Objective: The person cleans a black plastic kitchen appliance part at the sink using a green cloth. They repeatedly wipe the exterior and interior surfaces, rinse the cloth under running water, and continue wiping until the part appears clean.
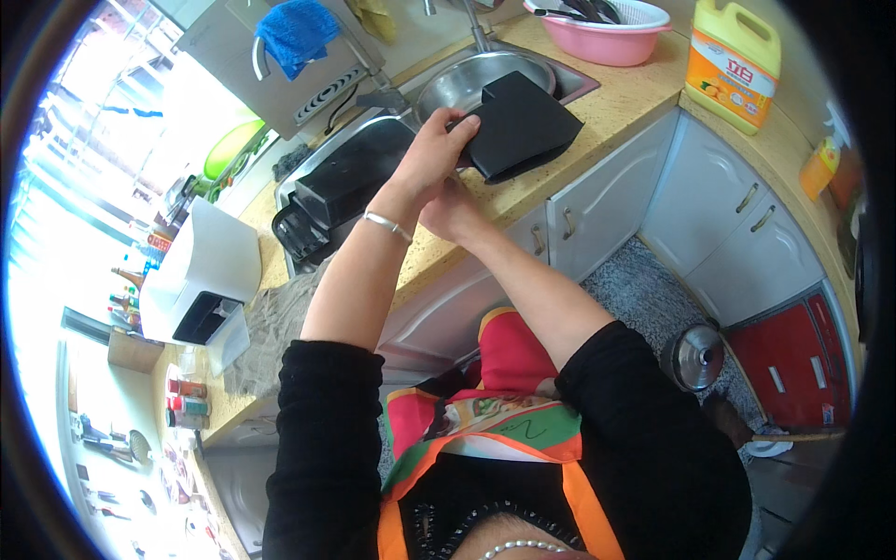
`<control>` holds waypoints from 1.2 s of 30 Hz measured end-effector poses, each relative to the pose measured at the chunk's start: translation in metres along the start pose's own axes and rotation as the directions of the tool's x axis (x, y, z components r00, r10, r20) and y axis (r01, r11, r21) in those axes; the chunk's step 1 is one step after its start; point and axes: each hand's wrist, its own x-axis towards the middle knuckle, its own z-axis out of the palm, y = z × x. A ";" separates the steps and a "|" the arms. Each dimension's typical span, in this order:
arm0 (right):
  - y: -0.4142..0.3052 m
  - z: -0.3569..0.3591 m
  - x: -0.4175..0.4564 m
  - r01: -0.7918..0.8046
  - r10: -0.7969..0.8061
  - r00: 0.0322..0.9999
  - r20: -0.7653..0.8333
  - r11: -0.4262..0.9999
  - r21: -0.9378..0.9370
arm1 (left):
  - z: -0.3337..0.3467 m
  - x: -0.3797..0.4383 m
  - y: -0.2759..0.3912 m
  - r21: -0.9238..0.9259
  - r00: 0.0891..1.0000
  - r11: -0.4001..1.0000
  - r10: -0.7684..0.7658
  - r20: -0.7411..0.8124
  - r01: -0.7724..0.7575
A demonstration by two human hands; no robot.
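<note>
My left hand [437, 150], with a bangle at the wrist, grips the near-left end of a flat black box-like part [525, 129]. It is tilted above the counter's front edge and overlaps the sink in view. My right hand [451, 213] is just below my left wrist, close to the part's lower end. Its fingers are mostly hidden, so I cannot tell whether it grips the part. In the left sink basin lies a larger black plastic housing [357, 175], beside a ridged black piece [301, 231]. Beyond the held part, a round steel bowl [455, 80] sits in the other basin.
A pink basin [605, 42] with a white strainer and a yellow detergent jug [731, 66] stand at the back right. On the left are a white appliance [203, 273] and a grey cloth [273, 336]. A lidded metal pot [700, 357] stands on the floor.
</note>
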 end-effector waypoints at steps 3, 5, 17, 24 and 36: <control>0.003 -0.006 0.002 -0.096 0.090 0.990 0.106 0.994 0.048 | 0.010 0.025 -0.002 -0.143 0.995 0.984 -0.099 0.030 0.103; 0.005 -0.010 -0.001 -0.019 0.037 0.976 0.215 0.996 -0.087 | 0.014 0.040 -0.014 -0.087 0.991 0.987 -0.128 0.048 0.132; 0.003 -0.005 -0.002 0.072 -0.109 0.990 0.093 0.939 0.336 | 0.022 0.069 -0.042 0.735 1.000 0.678 -0.009 -0.023 0.023; -0.010 -0.015 0.004 -0.115 0.115 0.993 0.016 0.993 -0.014 | -0.061 0.021 0.007 0.414 0.971 0.878 0.208 0.121 -0.240; -0.078 -0.024 0.106 0.110 -0.058 0.618 0.784 0.994 -0.013 | -0.167 -0.071 -0.060 -0.101 0.957 0.969 0.200 -0.209 -0.225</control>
